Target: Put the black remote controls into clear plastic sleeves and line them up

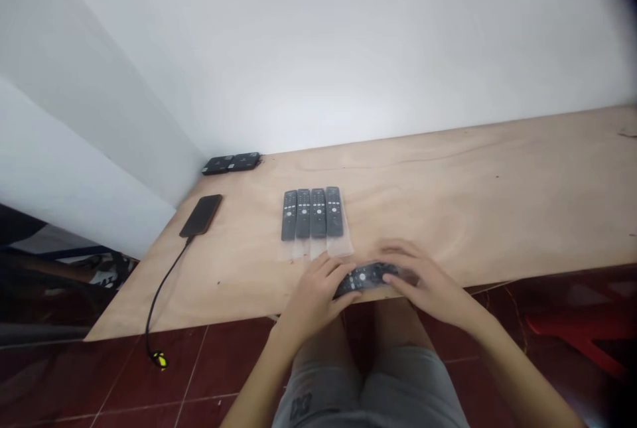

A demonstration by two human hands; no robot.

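A black remote control [365,276] lies sideways between my two hands at the table's front edge. My left hand [326,285] is closed on its left end, thumb below and fingers above. At its right end is my right hand [415,275], thumb touching the remote and the other fingers blurred by motion. Just beyond my hands, several black remotes [318,212] stand side by side in a row on the table, their clear plastic sleeves [341,244] reaching toward me.
Two flat black boxes [243,161] sit in the table's far left corner against the wall. A phone [201,215] with a black cable [162,282] hanging over the front edge lies at the left. The wooden table [448,189] stretches right; a red stool [577,328] stands below.
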